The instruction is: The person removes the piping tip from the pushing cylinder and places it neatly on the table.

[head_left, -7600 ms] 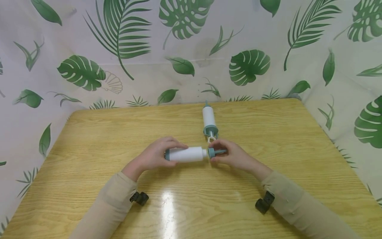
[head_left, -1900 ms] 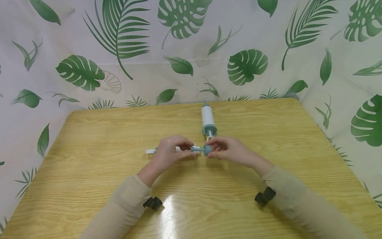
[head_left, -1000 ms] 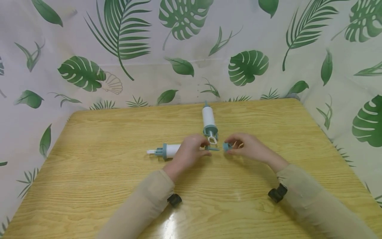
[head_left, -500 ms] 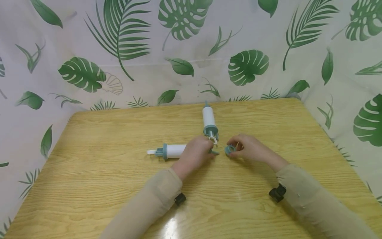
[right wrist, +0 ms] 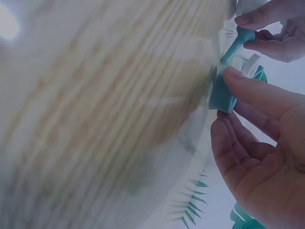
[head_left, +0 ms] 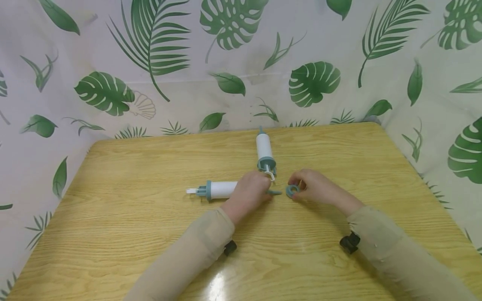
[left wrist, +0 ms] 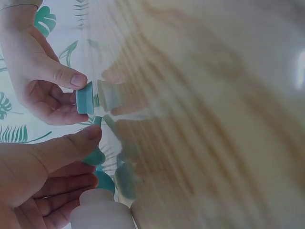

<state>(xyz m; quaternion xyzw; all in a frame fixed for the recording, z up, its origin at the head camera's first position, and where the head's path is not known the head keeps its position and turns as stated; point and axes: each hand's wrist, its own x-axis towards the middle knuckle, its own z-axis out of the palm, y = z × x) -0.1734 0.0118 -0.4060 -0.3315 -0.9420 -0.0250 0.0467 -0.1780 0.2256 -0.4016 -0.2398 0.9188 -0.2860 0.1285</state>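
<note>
My left hand (head_left: 250, 192) pinches a slim teal nozzle (right wrist: 234, 46) between thumb and fingers; its tip points right in the head view. Just to the right, my right hand (head_left: 316, 187) pinches a teal screw ring (head_left: 292, 191) by its edge, low at the tabletop. The nozzle and ring are apart. A white-and-teal syringe (head_left: 223, 190) lies on its side behind my left hand, plunger end to the left. My hand hides its front end in the head view, but the left wrist view shows its bare white neck (left wrist: 97, 196) beside my fingers.
A second white-and-teal syringe (head_left: 264, 146) lies farther back, nozzle toward the wall and ring handle toward my left hand. The wooden table (head_left: 150, 167) ends at a leaf-printed cloth (head_left: 180, 104) behind.
The syringe, earlier in my left hand, now lies on the table. The nozzle has come out of the ring. Lately the ring has tipped flat toward the table and my left hand has shifted right.
</note>
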